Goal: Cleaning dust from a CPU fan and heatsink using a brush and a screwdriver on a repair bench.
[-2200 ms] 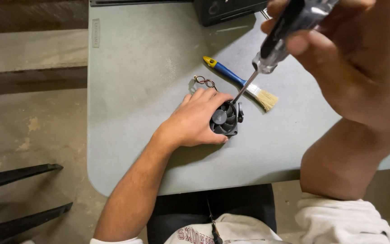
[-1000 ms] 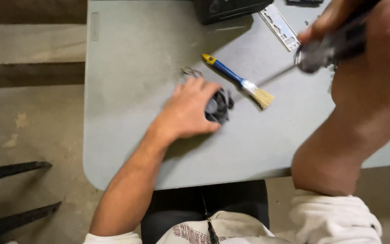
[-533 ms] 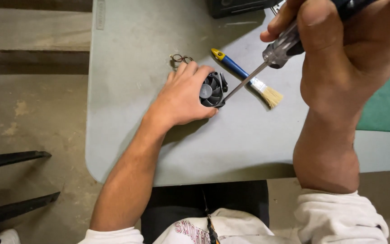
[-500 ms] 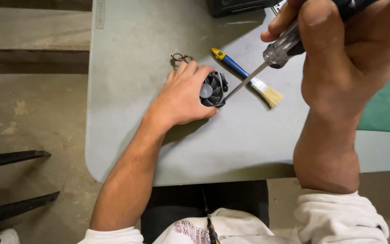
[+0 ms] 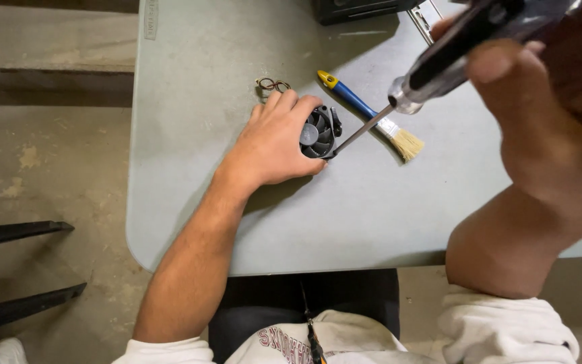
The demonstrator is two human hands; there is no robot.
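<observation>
The left hand (image 5: 274, 145) is pinning a small black fan (image 5: 318, 133) to the grey table (image 5: 190, 195). The right hand (image 5: 540, 114) is gripping a screwdriver (image 5: 439, 64), its tip seemingly at the fan's corner. Angled so steeply, it is likely risking a slip toward the fingers.

A grey-green tabletop (image 5: 237, 222) with a rounded near-left corner carries everything. Near its middle sits a small black fan (image 5: 319, 132), with a coil of thin wires (image 5: 273, 85) just beyond it on the surface. Just right of the fan lies a paintbrush (image 5: 370, 116), blue handle with a yellow tip pointing away, pale bristles pointing toward the near edge. At the far edge stands a dark box (image 5: 365, 8), with a flat metal strip (image 5: 423, 17) beside it. Below the tabletop is a stained concrete floor (image 5: 42, 168).
</observation>
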